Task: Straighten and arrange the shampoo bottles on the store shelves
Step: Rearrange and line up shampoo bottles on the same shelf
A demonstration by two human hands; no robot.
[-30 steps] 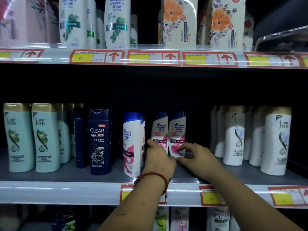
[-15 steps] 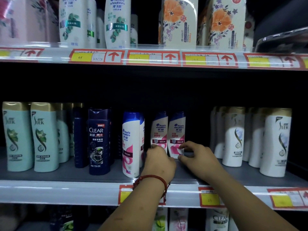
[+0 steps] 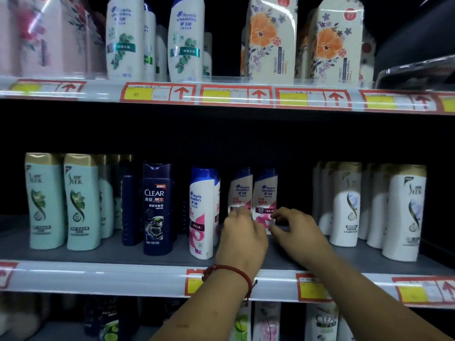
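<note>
While both hands are working at the middle of the frame, the left hand (image 3: pixel 242 238) is curling round the foot of the left small bottle (image 3: pixel 240 190). The right hand (image 3: pixel 299 232) is pinching the lower edge of the right small bottle (image 3: pixel 266 190) between thumb and fingertips, though blur is hiding the exact contact. These two bottles are standing upright, touching side by side, set well back on the middle shelf (image 3: pixel 110 254).

Judging by this, the step in hand is squaring up this pair. The next move is probably calling for both to be drawn forward together, labels facing out, until they are lining up with the taller pink-and-white bottle (image 3: pixel 200 212) just to their left, without tipping either.

Further left, the dark blue bottle (image 3: pixel 157 207) and the mint-green bottles (image 3: pixel 45 200) are standing at the shelf front. At the right of the frame the white bottles (image 3: pixel 403 212) are standing in rows. Every cap is sitting shut and the plastic is opaque, so how full they are is not showing.

Along the upper shelf (image 3: pixel 98 91), leaf-print bottles (image 3: pixel 186 40) and flowered cartons (image 3: pixel 270 40) are facing front.
</note>
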